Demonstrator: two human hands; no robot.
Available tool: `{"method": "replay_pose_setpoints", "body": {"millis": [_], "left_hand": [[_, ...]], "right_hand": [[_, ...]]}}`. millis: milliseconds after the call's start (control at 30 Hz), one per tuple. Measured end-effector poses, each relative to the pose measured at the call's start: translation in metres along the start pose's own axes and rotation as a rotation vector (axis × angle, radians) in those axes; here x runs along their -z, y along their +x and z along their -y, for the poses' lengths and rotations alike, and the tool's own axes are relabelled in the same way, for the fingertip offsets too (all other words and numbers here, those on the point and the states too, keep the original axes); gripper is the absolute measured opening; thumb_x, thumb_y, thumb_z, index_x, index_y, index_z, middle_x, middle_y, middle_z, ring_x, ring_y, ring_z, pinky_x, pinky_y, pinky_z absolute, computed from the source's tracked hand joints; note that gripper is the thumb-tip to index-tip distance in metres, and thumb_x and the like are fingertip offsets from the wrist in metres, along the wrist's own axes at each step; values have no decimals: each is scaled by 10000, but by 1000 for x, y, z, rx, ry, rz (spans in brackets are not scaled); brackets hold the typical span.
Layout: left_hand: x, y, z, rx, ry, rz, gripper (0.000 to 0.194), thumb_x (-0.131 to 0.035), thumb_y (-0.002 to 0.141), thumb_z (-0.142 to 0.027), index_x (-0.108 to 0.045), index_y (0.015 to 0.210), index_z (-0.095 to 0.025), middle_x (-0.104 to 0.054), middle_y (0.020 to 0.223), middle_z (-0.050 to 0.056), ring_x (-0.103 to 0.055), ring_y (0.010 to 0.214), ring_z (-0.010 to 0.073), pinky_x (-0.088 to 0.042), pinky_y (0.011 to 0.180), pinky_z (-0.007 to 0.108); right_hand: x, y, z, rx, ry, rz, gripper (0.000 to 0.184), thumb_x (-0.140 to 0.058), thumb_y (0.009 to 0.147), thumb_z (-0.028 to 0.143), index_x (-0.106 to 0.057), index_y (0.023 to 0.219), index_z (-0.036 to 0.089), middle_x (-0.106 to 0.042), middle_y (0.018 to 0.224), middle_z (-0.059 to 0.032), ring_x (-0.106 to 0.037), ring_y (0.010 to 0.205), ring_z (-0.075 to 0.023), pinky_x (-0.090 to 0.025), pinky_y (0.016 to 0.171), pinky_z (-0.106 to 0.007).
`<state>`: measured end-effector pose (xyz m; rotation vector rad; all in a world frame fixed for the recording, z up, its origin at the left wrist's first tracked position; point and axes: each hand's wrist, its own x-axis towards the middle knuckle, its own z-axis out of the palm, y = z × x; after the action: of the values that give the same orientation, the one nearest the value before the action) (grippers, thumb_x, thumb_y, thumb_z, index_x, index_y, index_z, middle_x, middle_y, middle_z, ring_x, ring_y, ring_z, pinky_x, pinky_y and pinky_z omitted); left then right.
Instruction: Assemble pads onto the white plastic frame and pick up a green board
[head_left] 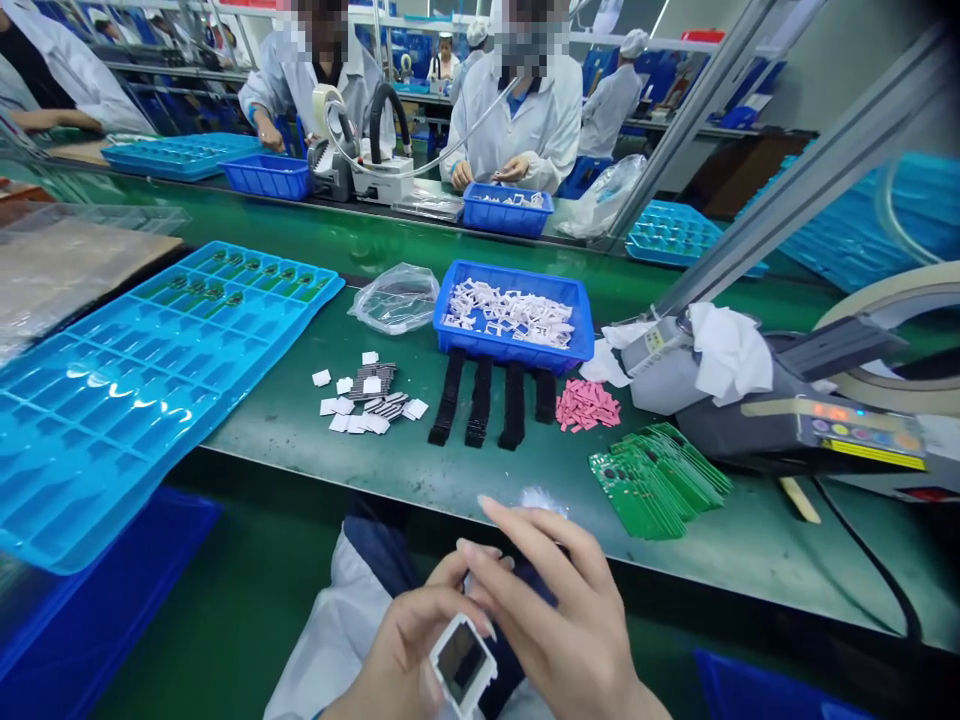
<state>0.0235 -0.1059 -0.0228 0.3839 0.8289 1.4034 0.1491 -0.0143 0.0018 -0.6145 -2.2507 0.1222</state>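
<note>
My left hand (401, 645) grips a small white square frame with a dark window (463, 663), held low over my lap in front of the green bench. My right hand (555, 610) lies just beside it with the fingers stretched out, fingertips next to the frame's top edge. On the bench ahead lie a fan of green circuit boards (660, 480), a heap of pink pieces (587, 405), black foam strips (491, 400), and small white and dark squares (367, 398). A blue bin of white parts (514, 315) stands behind them.
A large light-blue compartment tray (142, 370) overhangs the bench edge at left. A tape dispenser machine (795, 400) with a tape roll sits at right. A clear plastic bag (395, 297) lies by the bin. Other workers in white coats sit across the conveyor.
</note>
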Motion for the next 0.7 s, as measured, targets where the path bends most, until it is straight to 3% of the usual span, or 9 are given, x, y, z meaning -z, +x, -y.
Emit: {"method": "replay_pose_setpoints", "body": {"millis": [133,267,500,567,633,700], "left_hand": [[-6,-1,7,2,-29,-59,342,-769,524,-574,-769,711,-287,-626,1211,75,-483,1236,361,-323,1068,434],[-10,-1,7,97,-15,-136,371,-789,453,-592,-769,694,-310,-577,1301,38,-421,1290,375,-338,1066,420],[-11,0,17,80,-74,-87,356,-786,540,-532,-766,744,-241,-560,1331,58,-483,1242,363,-346,1073,419],[-3,1,20,56,-148,-127,369,-747,612,-521,-763,858,-247,-569,1334,48,-473,1263,332,-350,1081,396],[6,3,21,16,-228,-157,369,-693,691,-508,-746,954,-254,-587,1328,30,-437,1304,291,-327,1105,362],[14,6,22,10,-275,-124,334,-657,743,-484,-745,959,-245,-605,1315,26,-425,1317,276,-313,1117,354]], "right_hand": [[1,-14,0,40,-53,25,223,-513,886,151,-673,1029,211,-664,1144,-42,-559,1045,-212,-488,827,-343],[-1,-22,1,-9,48,-63,213,-560,865,136,-668,1044,183,-702,1052,-37,-602,990,-194,-519,787,-313],[7,-28,-2,-44,133,-168,143,-550,857,81,-667,863,164,-718,842,-36,-617,859,-172,-490,750,-294],[8,-35,-11,-197,230,-184,139,-527,866,108,-623,803,187,-685,813,-28,-605,830,-169,-480,739,-304],[4,-44,-27,-450,285,-172,146,-514,887,188,-581,758,204,-656,856,-36,-597,841,-176,-479,722,-311],[-8,-53,-45,-640,229,-128,191,-529,891,298,-592,734,209,-650,913,-50,-591,875,-197,-470,745,-336]]}}
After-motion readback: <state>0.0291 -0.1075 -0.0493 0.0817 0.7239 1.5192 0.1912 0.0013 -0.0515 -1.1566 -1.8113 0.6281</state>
